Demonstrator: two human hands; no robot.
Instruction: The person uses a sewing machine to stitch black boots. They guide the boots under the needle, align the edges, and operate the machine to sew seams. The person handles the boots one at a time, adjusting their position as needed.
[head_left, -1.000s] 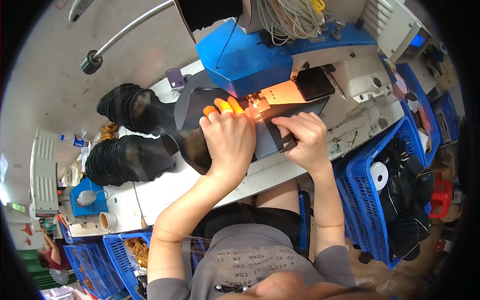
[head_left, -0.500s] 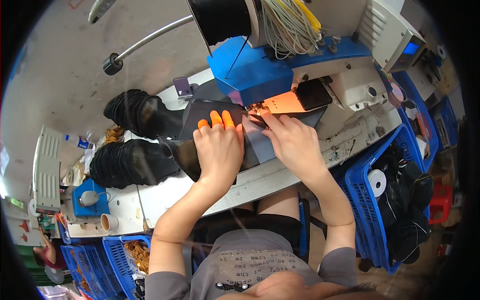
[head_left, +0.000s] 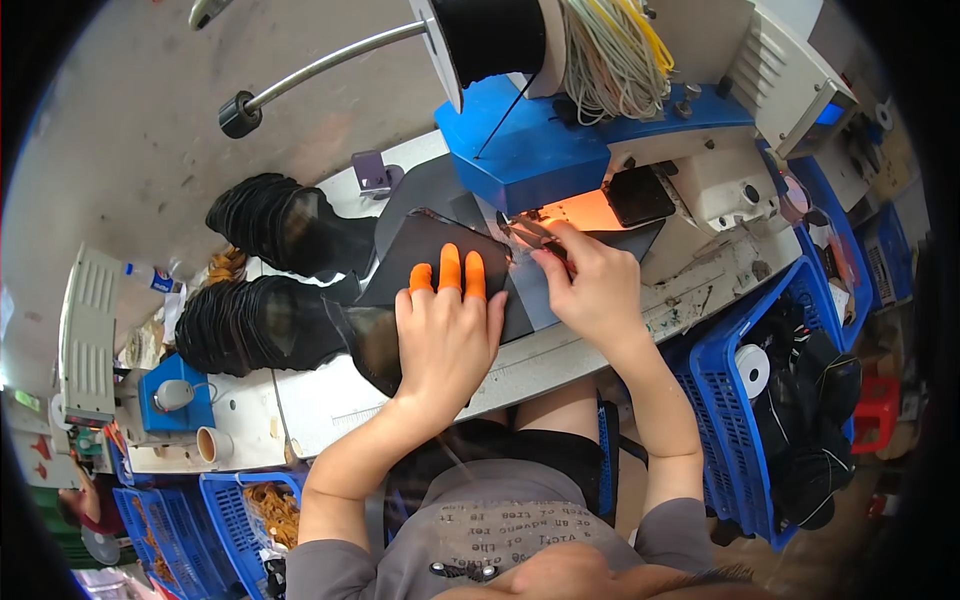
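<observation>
My left hand [head_left: 448, 325], with orange covers on three fingers, lies flat with its fingers spread on a dark grey piece of material [head_left: 420, 245]. Beside the sewing machine's lit needle area, my right hand [head_left: 597, 290] is closed on what look like small dark thread snips [head_left: 536, 234], their blades pointing toward the material's edge. A lighter grey strip [head_left: 537, 297] runs between the two hands. The blue-covered sewing machine head [head_left: 525, 150] stands just beyond them and partly hides the needle.
Two stacks of black pieces [head_left: 250, 325] lie on the white table at left. A dark phone [head_left: 640, 197] rests on the machine bed. Blue baskets [head_left: 715, 400] with black goods stand at right, another basket [head_left: 250, 480] at lower left. A black thread spool [head_left: 495, 40] hangs above.
The grey material has shifted away from the needle toward me. My left hand has slid slightly right and nearer with fingers extended; my right hand has raised the snips into view.
</observation>
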